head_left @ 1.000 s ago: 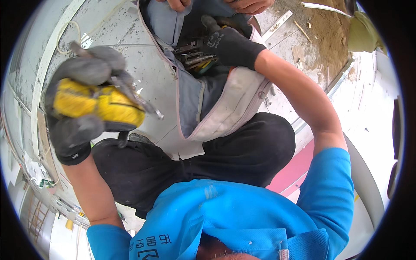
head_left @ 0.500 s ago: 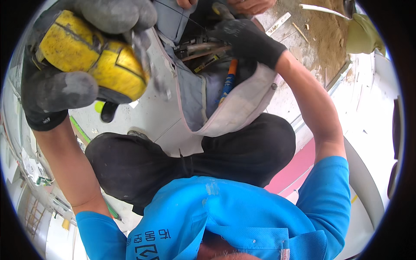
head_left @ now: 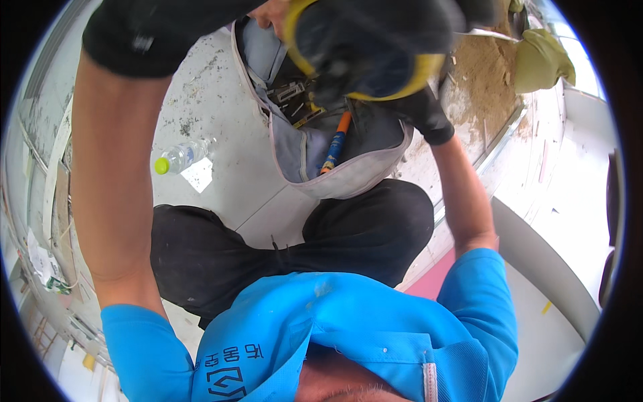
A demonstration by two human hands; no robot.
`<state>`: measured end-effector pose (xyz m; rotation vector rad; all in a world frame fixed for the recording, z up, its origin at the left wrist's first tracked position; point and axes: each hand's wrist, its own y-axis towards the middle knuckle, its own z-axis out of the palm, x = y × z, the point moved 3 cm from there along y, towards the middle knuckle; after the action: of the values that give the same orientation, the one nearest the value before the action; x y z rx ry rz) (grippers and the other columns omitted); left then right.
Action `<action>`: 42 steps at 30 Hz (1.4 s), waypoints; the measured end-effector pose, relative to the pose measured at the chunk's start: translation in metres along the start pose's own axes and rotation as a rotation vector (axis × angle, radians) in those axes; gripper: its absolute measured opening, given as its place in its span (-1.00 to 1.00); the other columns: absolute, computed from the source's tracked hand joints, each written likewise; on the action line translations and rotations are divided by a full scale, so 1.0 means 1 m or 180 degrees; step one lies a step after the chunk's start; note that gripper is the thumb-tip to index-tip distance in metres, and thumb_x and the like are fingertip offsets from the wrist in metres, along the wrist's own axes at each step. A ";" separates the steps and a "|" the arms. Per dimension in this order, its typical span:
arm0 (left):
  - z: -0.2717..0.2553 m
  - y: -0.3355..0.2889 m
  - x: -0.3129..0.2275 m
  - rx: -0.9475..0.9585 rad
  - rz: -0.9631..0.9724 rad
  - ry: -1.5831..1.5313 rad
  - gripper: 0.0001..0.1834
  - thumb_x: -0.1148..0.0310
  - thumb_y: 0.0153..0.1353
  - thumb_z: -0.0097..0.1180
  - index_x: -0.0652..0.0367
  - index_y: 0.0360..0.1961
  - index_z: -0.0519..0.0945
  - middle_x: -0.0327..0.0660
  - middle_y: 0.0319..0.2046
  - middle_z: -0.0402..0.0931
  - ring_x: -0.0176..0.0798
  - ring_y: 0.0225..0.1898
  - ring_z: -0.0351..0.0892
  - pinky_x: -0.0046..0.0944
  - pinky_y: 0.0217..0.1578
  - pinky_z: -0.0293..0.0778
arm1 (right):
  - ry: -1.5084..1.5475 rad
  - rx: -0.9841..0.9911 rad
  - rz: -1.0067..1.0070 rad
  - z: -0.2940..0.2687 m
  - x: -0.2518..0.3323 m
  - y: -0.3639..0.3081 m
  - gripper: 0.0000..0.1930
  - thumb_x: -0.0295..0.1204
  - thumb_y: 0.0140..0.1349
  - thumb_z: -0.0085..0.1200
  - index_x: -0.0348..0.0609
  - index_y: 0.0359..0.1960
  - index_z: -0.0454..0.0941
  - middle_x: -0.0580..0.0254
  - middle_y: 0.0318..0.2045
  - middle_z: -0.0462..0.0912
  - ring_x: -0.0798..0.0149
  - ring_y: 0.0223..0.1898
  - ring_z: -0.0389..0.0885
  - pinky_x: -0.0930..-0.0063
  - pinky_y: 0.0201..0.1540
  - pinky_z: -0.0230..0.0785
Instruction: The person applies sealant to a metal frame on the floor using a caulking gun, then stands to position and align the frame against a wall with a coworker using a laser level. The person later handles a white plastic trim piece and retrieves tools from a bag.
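A scuffed yellow-and-black tool (head_left: 368,50) of a kind I cannot make out is held up close, blurred, over the grey bag. My left hand (head_left: 157,33), in a dark glove, reaches to it from the upper left. Its fingers are mostly hidden or cut off by the top edge. Behind the tool is my right hand (head_left: 429,114), also gloved, at the right side of the open grey tool bag (head_left: 365,177); its fingers are covered. Inside the bag lie an orange-and-blue handle (head_left: 337,144) and several metal tools (head_left: 288,92).
Another person's bare hand (head_left: 271,15) is at the bag's far left. On the floor left lies a clear bottle (head_left: 181,157) with a yellow-green cap, beside a white paper scrap (head_left: 198,175). Sand (head_left: 485,77) and an olive sack (head_left: 544,60) are at the far right.
My left hand has swung the yellow-and-black tool from the left to above the bag, uncovering the bottle. The right hand has shifted slightly and is now partly hidden behind the tool.
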<state>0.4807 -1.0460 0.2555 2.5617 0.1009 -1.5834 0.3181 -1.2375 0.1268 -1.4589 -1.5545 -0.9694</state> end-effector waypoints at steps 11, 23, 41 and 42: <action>0.027 0.077 -0.075 -0.0185 0.0392 -0.0188 -0.54 0.13 -0.18 0.36 0.18 -0.26 0.61 0.02 -0.27 0.54 -0.07 -0.27 0.62 -0.14 -0.17 0.56 | 0.1173 -0.2066 -0.1670 -0.135 0.091 -0.075 -0.67 -0.23 0.33 0.08 -0.16 0.01 0.45 -0.03 0.01 0.54 0.05 0.19 0.45 -0.11 0.29 0.30; 0.196 0.128 -0.034 -0.0257 -0.0152 -0.1435 -0.59 0.15 -0.29 0.37 0.21 -0.41 0.68 0.02 -0.40 0.63 -0.06 -0.36 0.67 -0.19 -0.23 0.56 | -0.0759 -0.2491 0.1188 -0.193 -0.020 -0.279 -0.75 -0.46 0.25 0.10 -0.26 -0.06 0.51 0.13 -0.15 0.60 0.22 -0.09 0.54 0.26 -0.01 0.41; 0.466 0.042 0.185 -0.0707 -0.1661 0.1384 -0.30 0.08 0.07 0.09 0.10 0.26 0.40 0.11 0.17 0.43 0.13 0.23 0.38 0.11 0.30 0.11 | -0.1743 0.0413 0.0266 -0.052 -0.015 -0.020 -0.77 -0.41 0.17 0.22 -0.19 -0.15 0.60 0.04 -0.30 0.65 0.05 -0.29 0.64 0.30 -0.24 0.49; 0.451 0.035 0.172 -0.0968 -0.1544 0.1508 -0.27 0.05 0.09 0.09 0.09 0.30 0.37 0.12 0.18 0.41 0.15 0.24 0.36 0.12 0.32 0.08 | -0.2088 0.0407 -0.0514 -0.038 0.007 0.006 -0.78 -0.46 0.16 0.19 -0.20 -0.15 0.60 0.05 -0.25 0.65 0.00 -0.25 0.63 0.24 -0.19 0.49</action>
<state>0.1625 -1.1472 -0.0947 2.7177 0.9874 -0.9190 0.3253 -1.2693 0.1491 -1.6713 -2.1814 -0.4726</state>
